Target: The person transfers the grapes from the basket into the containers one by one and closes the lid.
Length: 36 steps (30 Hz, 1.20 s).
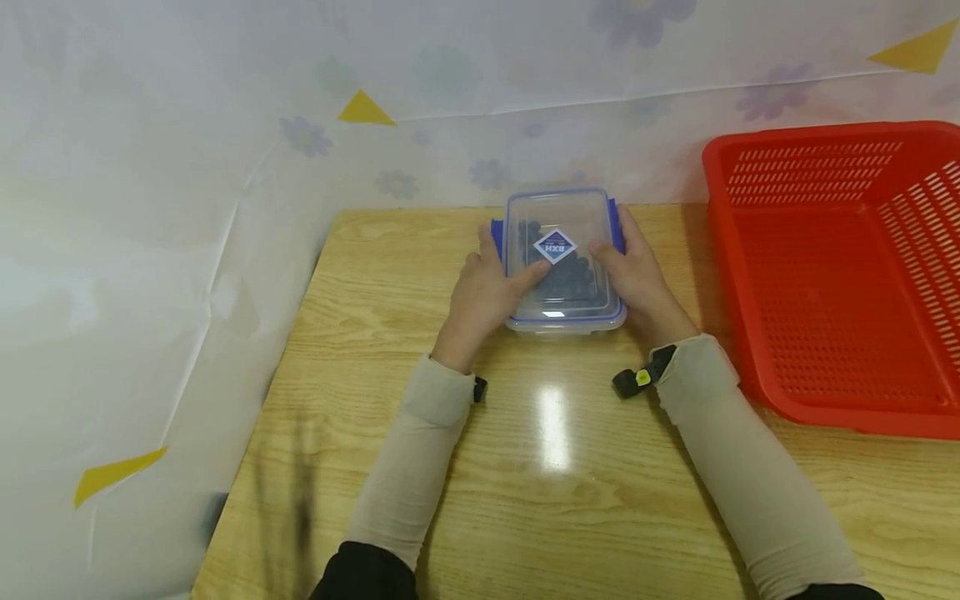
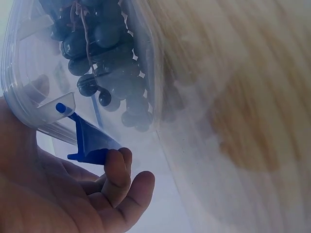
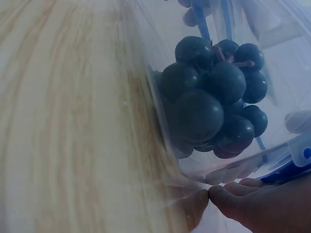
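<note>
A clear plastic food container with a blue-edged lid sits near the table's back edge. Dark grapes on a stem show through its walls. My left hand holds the left side, its thumb over the lid. In the left wrist view its curled fingers touch a blue latch flap, which sticks out from the wall. On the other side my right hand grips the container, thumb on the lid and fingers along the wall beside a second blue latch. Some right fingertips are hidden behind the container in the head view.
A large red plastic basket stands close to my right forearm. The wooden table meets a flower-patterned wall covering at the back and left. A light glare lies on the tabletop before the container.
</note>
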Each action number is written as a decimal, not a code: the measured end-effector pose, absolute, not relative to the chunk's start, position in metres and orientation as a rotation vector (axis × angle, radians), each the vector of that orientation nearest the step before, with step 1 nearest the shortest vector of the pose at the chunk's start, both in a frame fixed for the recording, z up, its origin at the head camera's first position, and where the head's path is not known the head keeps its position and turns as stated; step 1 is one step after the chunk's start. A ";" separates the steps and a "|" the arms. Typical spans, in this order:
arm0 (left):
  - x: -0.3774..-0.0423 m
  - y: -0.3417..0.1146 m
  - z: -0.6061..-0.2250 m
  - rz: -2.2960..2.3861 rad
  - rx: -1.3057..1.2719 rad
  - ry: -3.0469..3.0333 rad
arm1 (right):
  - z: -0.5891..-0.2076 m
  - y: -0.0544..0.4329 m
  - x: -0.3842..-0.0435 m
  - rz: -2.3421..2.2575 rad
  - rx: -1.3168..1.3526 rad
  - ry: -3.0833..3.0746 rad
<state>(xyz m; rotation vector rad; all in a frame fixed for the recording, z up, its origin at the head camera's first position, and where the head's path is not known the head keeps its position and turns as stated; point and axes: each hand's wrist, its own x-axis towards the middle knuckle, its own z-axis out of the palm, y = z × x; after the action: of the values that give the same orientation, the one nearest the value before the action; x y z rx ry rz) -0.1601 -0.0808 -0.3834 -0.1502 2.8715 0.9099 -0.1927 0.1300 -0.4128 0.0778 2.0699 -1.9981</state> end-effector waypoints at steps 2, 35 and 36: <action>-0.160 -0.081 -0.383 0.894 -0.155 2.881 | -0.413 0.130 -0.192 -1.978 0.078 2.082; -0.158 -0.076 -0.377 0.821 -0.146 2.846 | -0.410 0.130 -0.191 -1.956 0.082 2.109; -0.158 -0.076 -0.377 0.822 -0.138 2.845 | -0.410 0.130 -0.191 -1.948 0.083 2.114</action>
<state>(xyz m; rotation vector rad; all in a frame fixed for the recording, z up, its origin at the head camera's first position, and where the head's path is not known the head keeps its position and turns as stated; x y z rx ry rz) -0.1580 -0.0759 -0.3773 -0.1384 2.8451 0.8222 -0.1906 0.1299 -0.4103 0.0832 2.1141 -1.9480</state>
